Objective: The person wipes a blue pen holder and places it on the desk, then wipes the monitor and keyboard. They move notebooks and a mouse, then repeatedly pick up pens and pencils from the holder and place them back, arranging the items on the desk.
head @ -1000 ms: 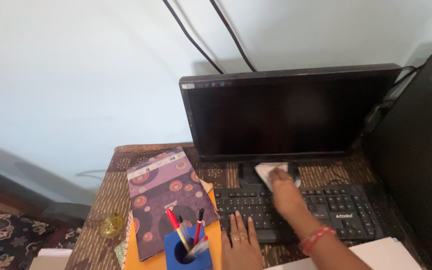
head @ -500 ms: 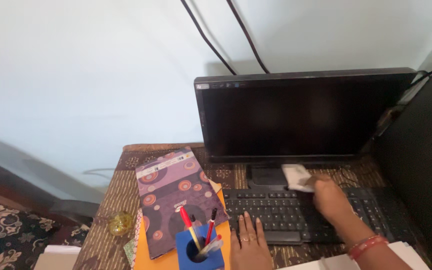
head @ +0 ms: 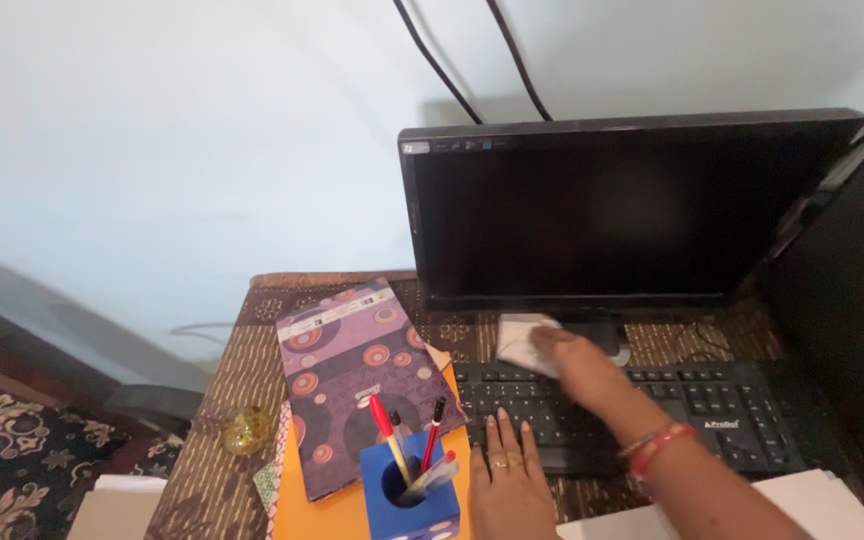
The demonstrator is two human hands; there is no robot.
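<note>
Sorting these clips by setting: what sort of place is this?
Likely a home or small office computer desk: a dark monitor, a black keyboard and a blue pen holder on a patterned cloth.

The keyboard (head: 642, 415) lies on the desk (head: 232, 400) before the monitor (head: 622, 210). Left of it lies a notebook (head: 357, 385), with a pen holder (head: 407, 495) in front. A cloth (head: 522, 340) sits between keyboard and monitor.
</note>
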